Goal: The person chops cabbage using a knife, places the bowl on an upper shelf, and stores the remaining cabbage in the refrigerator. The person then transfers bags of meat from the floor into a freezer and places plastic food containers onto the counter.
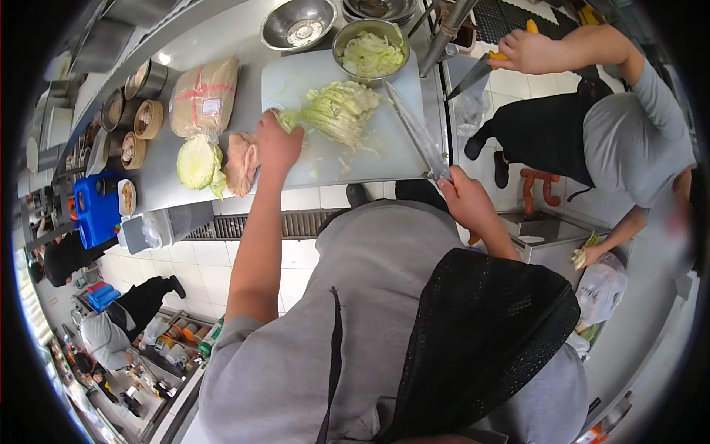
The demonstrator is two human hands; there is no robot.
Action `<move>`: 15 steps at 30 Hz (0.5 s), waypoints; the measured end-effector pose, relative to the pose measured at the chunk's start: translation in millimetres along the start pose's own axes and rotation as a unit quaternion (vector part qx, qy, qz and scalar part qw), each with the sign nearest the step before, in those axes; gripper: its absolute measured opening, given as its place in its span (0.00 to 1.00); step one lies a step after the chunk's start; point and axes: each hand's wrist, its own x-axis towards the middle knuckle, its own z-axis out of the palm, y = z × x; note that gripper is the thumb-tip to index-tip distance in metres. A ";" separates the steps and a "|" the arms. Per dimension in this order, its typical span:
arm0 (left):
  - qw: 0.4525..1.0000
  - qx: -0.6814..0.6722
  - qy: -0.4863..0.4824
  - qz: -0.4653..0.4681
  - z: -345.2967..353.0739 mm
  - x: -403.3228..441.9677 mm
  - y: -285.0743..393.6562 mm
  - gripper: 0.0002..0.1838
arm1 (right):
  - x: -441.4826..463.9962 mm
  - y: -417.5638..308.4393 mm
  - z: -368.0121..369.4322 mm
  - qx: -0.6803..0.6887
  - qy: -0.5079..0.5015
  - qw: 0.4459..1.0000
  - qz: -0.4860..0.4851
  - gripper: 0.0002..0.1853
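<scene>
My right hand [470,198] grips the handle of a large kitchen knife [416,127]. Its long blade points up and left over the right side of the white cutting board [296,70]. A heap of cut cabbage [344,111] lies in the middle of the board, with small shreds in front of it. At the board's left edge my left hand [279,144] has its fingers curled on a small pale green piece of cabbage [285,118]. Behind the heap, a metal bowl [336,55] contains more cut cabbage. Left of my left hand lies a cabbage half [200,163] beside raw, pinkish meat [242,164].
A plastic-wrapped package [203,96] and bamboo steamers [148,120] stand to the left. An empty metal colander [299,26] sits behind the board. On the right a co-worker [629,140] holds a knife [471,76] and a vegetable [580,257]. A blue jug [96,211] stands lower left.
</scene>
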 end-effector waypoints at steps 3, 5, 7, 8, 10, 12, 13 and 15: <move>0.991 -0.080 0.044 0.099 -19.4 29.8 40.4 0.34 | -0.6 5.9 2.7 0.014 0.000 1.000 0.005 0.15; 0.979 -0.100 0.057 0.170 -21.4 54.4 85.2 0.36 | 0.4 11.7 6.5 0.014 -0.003 1.000 0.003 0.15; 0.973 -0.098 0.037 0.205 -13.0 78.9 125.5 0.39 | 0.6 12.5 5.5 0.013 -0.005 1.000 0.002 0.15; 0.974 -0.086 0.015 0.211 -4.6 90.8 141.4 0.41 | 0.6 11.0 4.3 0.005 -0.005 1.000 0.003 0.15; 0.977 -0.046 -0.048 0.202 27.0 118.6 158.8 0.41 | -1.4 9.4 2.6 -0.001 -0.006 1.000 0.005 0.15; 0.975 -0.004 -0.109 0.193 31.6 123.0 161.9 0.41 | -2.9 10.5 -1.7 -0.006 -0.008 1.000 0.016 0.15; 0.974 0.018 -0.083 0.212 21.2 118.9 165.6 0.42 | -4.0 10.8 -4.4 -0.003 -0.006 1.000 0.015 0.15; 0.966 0.063 -0.095 0.232 -7.9 111.0 164.0 0.45 | -10.4 14.6 -6.3 0.006 0.009 0.999 0.030 0.14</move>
